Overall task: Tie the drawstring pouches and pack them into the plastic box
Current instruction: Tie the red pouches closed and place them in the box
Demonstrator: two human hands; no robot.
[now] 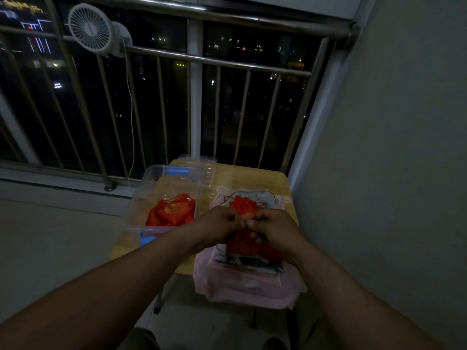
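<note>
A red drawstring pouch (243, 207) is held up between both hands over the right side of the small wooden table (255, 178). My left hand (219, 224) and my right hand (274, 229) pinch its gathered top and thin red cord, fingertips nearly touching. Its lower part (242, 245) hangs between my palms. The clear plastic box (151, 195) with blue latches stands open on the table's left side. Red pouches with a gold emblem (173, 210) lie inside it.
A stack of pink and patterned fabric pouches (249, 276) lies under my hands and overhangs the table's near edge. The clear lid (202, 164) rests behind the box. A metal railing (217, 63) with a clip-on fan (92, 29) stands beyond; a grey wall (379, 173) is at right.
</note>
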